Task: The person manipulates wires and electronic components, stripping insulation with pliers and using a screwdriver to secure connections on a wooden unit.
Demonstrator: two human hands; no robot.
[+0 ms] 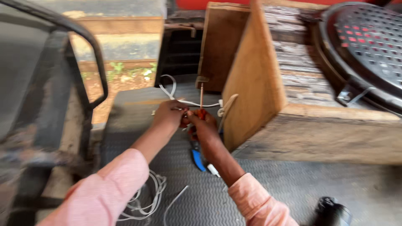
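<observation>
My left hand (168, 115) and my right hand (204, 123) meet over a ribbed dark mat (268, 188), both in pink sleeves. Between them runs a white cable (197, 103) that loops up behind the hands. My right hand grips a small red-handled tool (201, 112) whose thin shaft points upward. My left hand pinches the white cable right beside it. The frame is blurred, so the fingertips are hard to make out. Under my right wrist lie blue-handled pliers (197, 159) on the mat.
A wooden box (255, 79) stands close on the right, with a black perforated grille (368, 46) on top of it. More white cable (148, 201) lies coiled near my left elbow. A dark metal rail (90, 46) curves on the left. A black round object (331, 211) sits bottom right.
</observation>
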